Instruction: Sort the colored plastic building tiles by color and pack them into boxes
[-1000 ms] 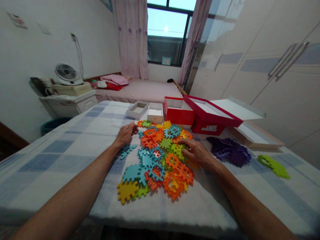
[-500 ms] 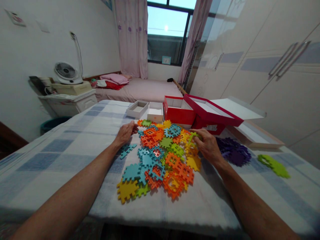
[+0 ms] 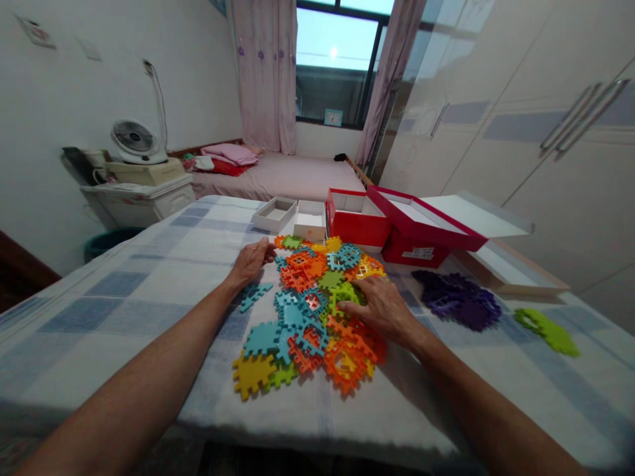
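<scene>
Daylit window (image 3: 333, 63), pink curtains (image 3: 262, 73), bed (image 3: 288, 175), white wardrobe (image 3: 520, 125).

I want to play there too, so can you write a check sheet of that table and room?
Surface: table under blue-checked cloth.
Job's things: mixed tile pile, mid-table.
Clutter: purple tiles and green tiles at right; red boxes and white trays behind.
Hands: left hand flat at the pile's far-left edge; right hand palm-down on the pile; both open.
Cables: white cord on wall above fan.
Surroundings: bed, window, wardrobe.
</scene>
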Motion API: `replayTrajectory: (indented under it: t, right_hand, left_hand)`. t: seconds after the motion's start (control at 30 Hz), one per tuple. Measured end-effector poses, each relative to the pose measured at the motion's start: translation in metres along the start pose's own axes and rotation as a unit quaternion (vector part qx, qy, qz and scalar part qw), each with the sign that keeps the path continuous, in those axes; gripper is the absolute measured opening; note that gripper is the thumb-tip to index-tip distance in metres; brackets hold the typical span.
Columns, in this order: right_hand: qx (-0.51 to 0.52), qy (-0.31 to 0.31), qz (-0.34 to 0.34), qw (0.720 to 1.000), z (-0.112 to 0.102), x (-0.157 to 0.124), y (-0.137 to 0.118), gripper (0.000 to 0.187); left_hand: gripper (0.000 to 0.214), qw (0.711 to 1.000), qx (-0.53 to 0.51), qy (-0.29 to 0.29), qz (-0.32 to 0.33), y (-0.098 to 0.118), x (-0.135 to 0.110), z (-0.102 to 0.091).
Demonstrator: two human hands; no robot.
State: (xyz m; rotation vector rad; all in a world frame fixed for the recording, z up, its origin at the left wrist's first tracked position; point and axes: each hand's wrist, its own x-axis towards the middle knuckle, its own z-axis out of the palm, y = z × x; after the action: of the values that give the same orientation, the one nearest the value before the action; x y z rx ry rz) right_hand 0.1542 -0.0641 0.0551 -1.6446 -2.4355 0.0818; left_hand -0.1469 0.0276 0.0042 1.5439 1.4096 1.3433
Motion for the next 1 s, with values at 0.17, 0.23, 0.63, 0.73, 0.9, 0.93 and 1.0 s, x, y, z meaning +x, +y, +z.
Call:
replayTrajectory:
  t: [0.17,0.23,0.63,0.73,0.9,0.93,1.0]
  right_hand:
    - [0.054,-0.025,0.028,0.998,-0.002,0.002,-0.007,0.054]
    - [0.061,-0.024,0.029,0.997,-0.001,0.001,-0.009,0.048]
    - [0.193,0.029,0.037,0.98,-0.001,0.003,-0.003,0.054]
    - [0.214,0.049,0.048,0.974,-0.005,0.006,0.004,0.056]
    - [0.27,0.089,0.062,0.957,-0.016,0.002,0.025,0.052]
    - [0.278,0.099,0.069,0.953,-0.021,-0.002,0.031,0.051]
    - [0.278,0.124,0.095,0.948,-0.032,-0.013,0.049,0.049]
  left_hand:
    - [0.073,1.0,-0.001,0.0,-0.001,-0.002,0.001,0.0]
    - [0.072,1.0,0.001,0.0,-0.002,-0.002,0.001,0.0]
    - [0.075,1.0,0.005,-0.002,-0.007,0.003,0.0,0.0]
    - [0.075,1.0,0.006,-0.003,-0.01,0.004,0.0,0.0]
    - [0.076,1.0,-0.001,-0.009,-0.014,0.006,-0.001,-0.001]
    - [0.077,1.0,-0.002,-0.01,-0.018,0.008,-0.002,-0.001]
    - [0.079,0.999,0.0,-0.009,-0.031,0.011,-0.004,-0.001]
